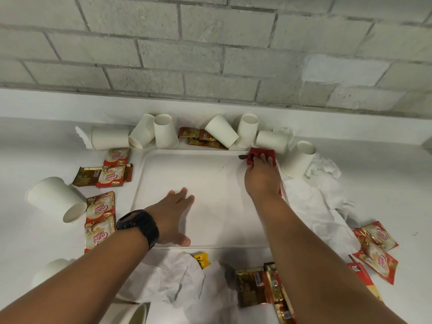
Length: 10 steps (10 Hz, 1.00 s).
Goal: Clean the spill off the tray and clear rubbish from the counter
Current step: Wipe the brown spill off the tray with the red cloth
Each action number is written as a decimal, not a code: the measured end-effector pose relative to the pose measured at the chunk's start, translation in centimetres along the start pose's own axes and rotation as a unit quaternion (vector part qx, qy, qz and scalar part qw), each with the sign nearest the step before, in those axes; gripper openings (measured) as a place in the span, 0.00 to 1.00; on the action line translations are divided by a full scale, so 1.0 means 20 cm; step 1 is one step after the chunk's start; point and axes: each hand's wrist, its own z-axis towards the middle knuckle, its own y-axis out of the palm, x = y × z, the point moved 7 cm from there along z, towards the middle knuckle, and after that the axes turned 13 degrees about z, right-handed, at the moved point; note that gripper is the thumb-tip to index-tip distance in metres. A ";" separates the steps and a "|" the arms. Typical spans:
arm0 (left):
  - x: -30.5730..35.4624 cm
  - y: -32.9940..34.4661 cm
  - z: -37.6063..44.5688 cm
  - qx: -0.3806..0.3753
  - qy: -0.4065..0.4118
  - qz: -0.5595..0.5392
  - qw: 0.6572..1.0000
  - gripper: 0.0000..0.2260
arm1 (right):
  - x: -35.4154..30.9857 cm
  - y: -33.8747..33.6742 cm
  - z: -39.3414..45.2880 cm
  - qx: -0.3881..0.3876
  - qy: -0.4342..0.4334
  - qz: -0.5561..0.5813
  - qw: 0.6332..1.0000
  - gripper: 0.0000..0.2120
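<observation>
A white tray (163,160) lies flat on the white counter (35,235). My right hand (261,178) presses a red cloth (253,154) onto the tray's far right corner, beside a small dark brown spill mark (242,156). Faint thin streaks (222,168) show on the tray left of the cloth. My left hand (173,216), with a black watch on the wrist, rests flat with fingers spread on the tray's near left part. White paper cups (164,130), creamer sachets (100,208) and crumpled tissues (313,202) litter the counter around the tray.
A grey block wall (210,43) rises behind a white ledge. Tipped cups (56,199) lie left, brown sachets (201,137) behind the tray. Gold and red sachets (257,288), a yellow tea tag (202,259) and crumpled paper (168,277) lie along the near side.
</observation>
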 end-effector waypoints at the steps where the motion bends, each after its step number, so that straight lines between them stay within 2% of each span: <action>1: 0.00 0.00 0.00 -0.002 0.001 0.002 1.000 0.50 | 0.00 0.01 0.02 -0.016 -0.001 -0.013 1.000 0.21; 3: -0.01 0.00 0.01 -0.011 -0.006 0.008 1.000 0.50 | -0.07 0.03 0.04 -0.053 0.002 0.048 0.997 0.21; 6: -0.01 -0.01 0.00 -0.019 -0.007 0.010 1.000 0.49 | -0.25 0.08 0.00 -0.091 -0.010 0.068 0.993 0.22; 7: -0.01 -0.01 -0.01 -0.018 -0.007 0.010 1.000 0.49 | -0.25 0.07 0.00 -0.099 0.013 0.119 0.988 0.19; 8: -0.01 -0.01 -0.01 -0.015 -0.006 0.008 1.000 0.49 | -0.23 -0.01 -0.01 -0.113 0.073 0.332 0.934 0.15; 9: -0.01 -0.02 -0.01 -0.015 -0.007 0.004 1.000 0.49 | -0.17 -0.19 -0.06 -0.043 0.114 0.453 0.883 0.12; 10: -0.01 -0.02 -0.01 -0.013 -0.007 0.003 1.000 0.49 | -0.12 -0.35 -0.09 0.051 0.076 0.419 0.903 0.13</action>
